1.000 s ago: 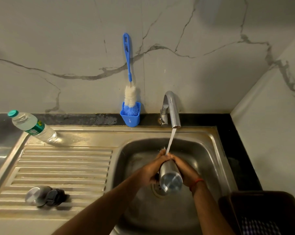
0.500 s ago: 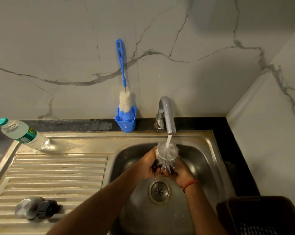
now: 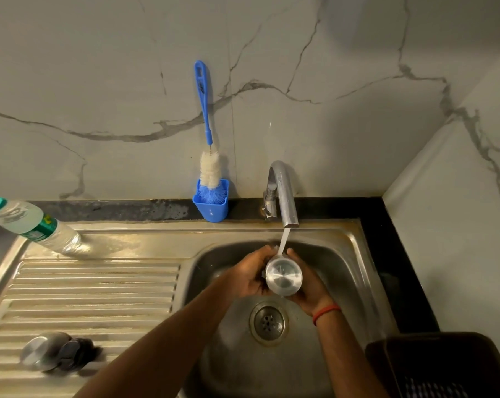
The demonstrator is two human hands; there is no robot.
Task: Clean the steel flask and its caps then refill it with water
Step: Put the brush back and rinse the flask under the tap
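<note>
Flask position: The steel flask [image 3: 283, 278] is held over the sink basin [image 3: 352, 254], above the drain [image 3: 268, 321] and just below the tap [image 3: 283, 193].
Long axis: The round base is turned to the camera, so the axis is judged to run away from the person, toward the tap. The mouth is hidden.
Water: The stream [image 3: 283, 239] lands on the far upper side of the body, close to the fingertips.
Left hand: The left hand [image 3: 250, 275] is wrapped around the left side of the flask.
Right hand: The right hand [image 3: 307, 285] is curled around the right side and the underside.
Nearer hand: Neither; the flask is clasped between both.
Coming move: For rinsing inside, the mouth would probably have to be turned up under the stream.
Caps: The caps [image 3: 56, 351] lie on the ribbed drainboard [image 3: 99, 288], well apart, on the side of the left hand; they are blurred.
Materials: The flask is a smooth steel cylinder, wet, and is judged slippery. A bottle brush [image 3: 210, 170] with a soft white head stands in a blue plastic holder [image 3: 211, 209].
</note>
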